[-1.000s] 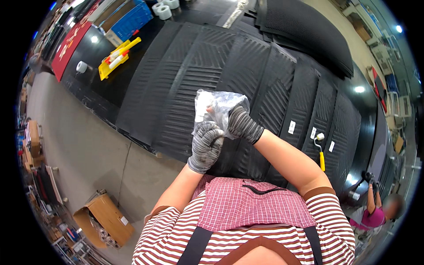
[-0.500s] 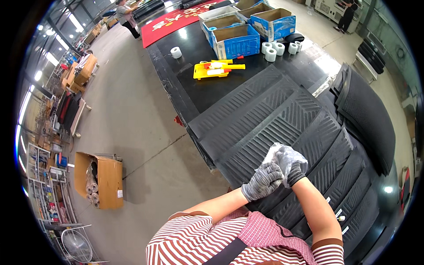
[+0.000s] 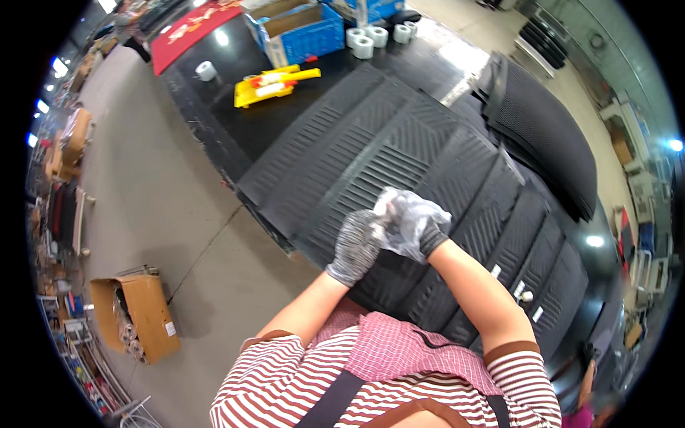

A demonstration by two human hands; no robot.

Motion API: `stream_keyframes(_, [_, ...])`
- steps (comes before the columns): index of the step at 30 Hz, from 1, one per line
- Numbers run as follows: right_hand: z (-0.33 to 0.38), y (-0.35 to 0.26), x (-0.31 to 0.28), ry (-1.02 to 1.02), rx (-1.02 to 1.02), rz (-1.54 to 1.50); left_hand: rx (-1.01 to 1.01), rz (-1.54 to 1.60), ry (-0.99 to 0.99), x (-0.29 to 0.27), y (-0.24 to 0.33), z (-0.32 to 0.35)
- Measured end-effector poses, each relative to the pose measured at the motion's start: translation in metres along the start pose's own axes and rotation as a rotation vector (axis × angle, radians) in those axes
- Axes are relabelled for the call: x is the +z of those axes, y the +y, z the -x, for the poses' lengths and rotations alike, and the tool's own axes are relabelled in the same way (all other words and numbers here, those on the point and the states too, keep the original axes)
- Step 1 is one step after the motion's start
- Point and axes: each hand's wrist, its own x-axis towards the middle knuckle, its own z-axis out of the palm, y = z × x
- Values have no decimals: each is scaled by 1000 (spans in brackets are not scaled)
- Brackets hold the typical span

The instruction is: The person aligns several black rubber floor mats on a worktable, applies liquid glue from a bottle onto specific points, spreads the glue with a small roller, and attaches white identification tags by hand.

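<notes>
Plastic bag [image 3: 410, 221] | my gloved left hand [image 3: 354, 246] and right hand [image 3: 428, 235] raised together, fingers pinching it | contents unreadable

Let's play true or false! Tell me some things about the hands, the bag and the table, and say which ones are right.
1. Both hands wear speckled grey gloves: left hand, right hand. True.
2. The hands hold a clear plastic bag between them. True.
3. The bag lies flat on the floor. False: it is up in the hands, above the black ribbed mats.
4. The yellow tool is in the right hand. False: it lies far off on the black table.
5. A brown cardboard box stands on the floor. True.
</notes>
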Motion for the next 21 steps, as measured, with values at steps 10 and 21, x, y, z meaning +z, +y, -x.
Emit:
stream_keyframes(10, [-7,38,56,-63,621,-1600,-72,-153,-100,13,-38,-2])
stream_keyframes(21, [13,-20,-32,-204,449,-465,-328,82,-84,20,-57,-6])
